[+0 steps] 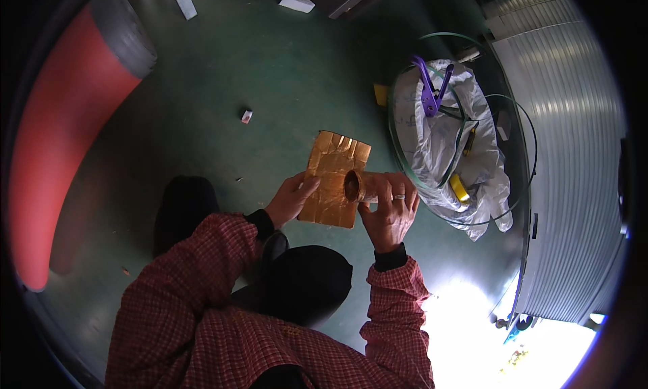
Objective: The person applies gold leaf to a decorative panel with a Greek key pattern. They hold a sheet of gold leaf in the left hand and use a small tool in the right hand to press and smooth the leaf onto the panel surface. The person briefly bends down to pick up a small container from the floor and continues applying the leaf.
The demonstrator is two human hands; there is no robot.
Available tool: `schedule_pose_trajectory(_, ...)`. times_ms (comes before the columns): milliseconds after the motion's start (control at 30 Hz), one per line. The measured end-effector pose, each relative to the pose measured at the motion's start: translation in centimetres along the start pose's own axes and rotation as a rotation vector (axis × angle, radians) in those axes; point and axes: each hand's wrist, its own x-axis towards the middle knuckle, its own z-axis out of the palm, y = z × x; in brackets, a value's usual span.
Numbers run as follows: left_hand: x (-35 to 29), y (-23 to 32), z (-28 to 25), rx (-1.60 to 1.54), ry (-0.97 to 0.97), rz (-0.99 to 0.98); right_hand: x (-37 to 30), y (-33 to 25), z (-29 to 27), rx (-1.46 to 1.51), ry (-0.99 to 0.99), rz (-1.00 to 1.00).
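A flat, rectangular panel (pixel 329 158), shiny copper-brown with creases and what looks like brown tape over it, is held out in front of my knees. My left hand (pixel 291 198) grips its left edge, thumb on top. In my right hand (pixel 389 206), fingers wrap around a short brown roll (pixel 356 186), seemingly packing tape, whose dark open end faces the panel. The roll lies over the panel's right side; whether a strip joins the two cannot be made out.
At right, a crumpled white plastic bag (pixel 422 146) carries a purple hand tool (pixel 430 92), a yellow-handled item (pixel 459 188) and loops of green strap. Beyond it stands a ribbed metallic panel (pixel 560 119). A large red roll (pixel 74 112) lies left. A small white box (pixel 247 117) sits on the green floor (pixel 202 65).
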Motion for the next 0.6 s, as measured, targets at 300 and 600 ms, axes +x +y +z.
schedule_pose_trajectory(300,-0.04,0.23,-0.08,0.076,-0.018,-0.033,0.45,-0.08,-0.34,-0.041,0.001,-0.036)
schedule_pose_trajectory(600,0.04,-0.12,-0.12,0.034,-0.006,-0.004,0.78,-0.16,-0.75,-0.042,0.024,-0.035)
